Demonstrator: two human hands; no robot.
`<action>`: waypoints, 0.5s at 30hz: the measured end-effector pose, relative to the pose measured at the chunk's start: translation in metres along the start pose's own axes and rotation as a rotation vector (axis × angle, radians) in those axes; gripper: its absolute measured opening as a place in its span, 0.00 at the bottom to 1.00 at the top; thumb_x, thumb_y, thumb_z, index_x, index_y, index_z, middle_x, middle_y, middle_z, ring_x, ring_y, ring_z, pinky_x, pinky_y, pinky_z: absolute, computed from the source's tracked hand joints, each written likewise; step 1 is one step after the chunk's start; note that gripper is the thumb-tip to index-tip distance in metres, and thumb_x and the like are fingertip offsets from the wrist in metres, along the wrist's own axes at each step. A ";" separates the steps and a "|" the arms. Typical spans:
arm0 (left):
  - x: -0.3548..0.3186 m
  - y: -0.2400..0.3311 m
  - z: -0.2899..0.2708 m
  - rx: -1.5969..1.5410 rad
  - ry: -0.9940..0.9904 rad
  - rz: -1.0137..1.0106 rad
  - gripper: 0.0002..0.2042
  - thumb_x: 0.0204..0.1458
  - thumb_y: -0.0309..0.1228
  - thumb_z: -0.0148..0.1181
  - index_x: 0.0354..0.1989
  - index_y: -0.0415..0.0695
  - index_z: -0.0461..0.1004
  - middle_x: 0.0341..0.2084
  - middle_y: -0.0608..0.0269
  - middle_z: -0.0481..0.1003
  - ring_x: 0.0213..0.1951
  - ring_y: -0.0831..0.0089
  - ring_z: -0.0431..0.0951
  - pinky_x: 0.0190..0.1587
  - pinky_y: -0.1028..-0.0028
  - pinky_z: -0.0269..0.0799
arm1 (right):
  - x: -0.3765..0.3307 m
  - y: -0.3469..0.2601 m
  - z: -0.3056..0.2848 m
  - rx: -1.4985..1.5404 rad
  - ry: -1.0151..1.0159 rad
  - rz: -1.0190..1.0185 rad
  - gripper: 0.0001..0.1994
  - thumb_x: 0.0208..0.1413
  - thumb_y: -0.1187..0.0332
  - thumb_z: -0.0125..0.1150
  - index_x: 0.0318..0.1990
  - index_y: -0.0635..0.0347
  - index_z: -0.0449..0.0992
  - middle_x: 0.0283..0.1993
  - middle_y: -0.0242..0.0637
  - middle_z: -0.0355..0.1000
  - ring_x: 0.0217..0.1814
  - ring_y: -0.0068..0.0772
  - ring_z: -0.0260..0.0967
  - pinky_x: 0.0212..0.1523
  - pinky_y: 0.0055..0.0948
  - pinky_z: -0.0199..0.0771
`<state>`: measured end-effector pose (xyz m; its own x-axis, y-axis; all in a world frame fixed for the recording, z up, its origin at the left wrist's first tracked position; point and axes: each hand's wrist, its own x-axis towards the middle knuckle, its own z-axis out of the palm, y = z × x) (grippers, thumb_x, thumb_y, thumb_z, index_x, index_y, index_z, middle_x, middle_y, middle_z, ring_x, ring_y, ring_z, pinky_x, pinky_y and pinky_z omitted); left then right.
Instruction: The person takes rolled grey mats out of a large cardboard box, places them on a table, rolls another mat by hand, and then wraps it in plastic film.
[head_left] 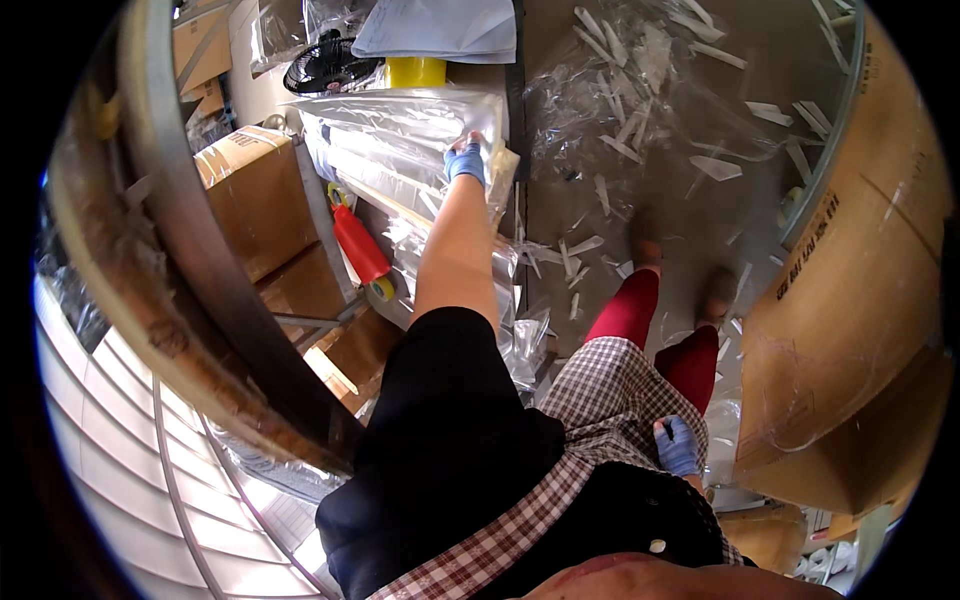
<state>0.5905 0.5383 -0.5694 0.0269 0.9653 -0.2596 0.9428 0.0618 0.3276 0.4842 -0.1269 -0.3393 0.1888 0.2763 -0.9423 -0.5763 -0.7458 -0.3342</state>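
My left hand [466,162], in a blue fingerless glove, reaches forward onto a pile of clear plastic bags [385,130] on the bench. Its bent fingers grip the topmost clear plastic bag near the right end of the pile. Close to my right hip, my right hand [677,446] is in a matching glove with its fingers curled in; nothing shows in them. Beside the pile lies a red bottle-shaped thing [362,245], and a yellow block [415,72] is just beyond it.
A black mesh basket [330,66] and white paper sheets [437,28] lie farther back. Cardboard boxes [262,205] stand left, behind a metal post [185,190]. Plastic scraps [640,90] litter the floor. A tall carton [850,290] rises at right.
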 end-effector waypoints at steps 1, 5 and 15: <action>-0.006 -0.004 0.012 0.004 0.156 -0.032 0.27 0.43 0.50 0.77 0.43 0.42 0.78 0.45 0.52 0.80 0.44 0.60 0.79 0.52 0.63 0.73 | 0.001 -0.005 0.000 -0.019 0.019 -0.002 0.11 0.60 0.60 0.64 0.38 0.60 0.78 0.31 0.41 0.77 0.33 0.34 0.74 0.40 0.34 0.75; -0.014 0.000 0.013 -0.144 0.077 -0.081 0.17 0.47 0.38 0.76 0.40 0.43 0.79 0.32 0.57 0.82 0.31 0.69 0.78 0.38 0.69 0.73 | 0.008 -0.015 0.003 -0.128 0.062 0.002 0.10 0.59 0.60 0.65 0.38 0.58 0.79 0.31 0.40 0.78 0.34 0.36 0.77 0.40 0.35 0.76; -0.040 -0.041 -0.023 0.262 -0.072 0.783 0.25 0.46 0.41 0.74 0.50 0.43 0.74 0.50 0.51 0.75 0.53 0.54 0.74 0.56 0.61 0.69 | 0.018 -0.003 0.005 -0.063 0.040 0.039 0.11 0.59 0.60 0.65 0.40 0.57 0.79 0.32 0.38 0.78 0.33 0.33 0.75 0.40 0.33 0.75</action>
<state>0.5436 0.5031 -0.5517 0.7205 0.6854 -0.1052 0.6892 -0.6910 0.2179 0.4853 -0.1171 -0.3551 0.1993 0.2233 -0.9542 -0.5332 -0.7922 -0.2967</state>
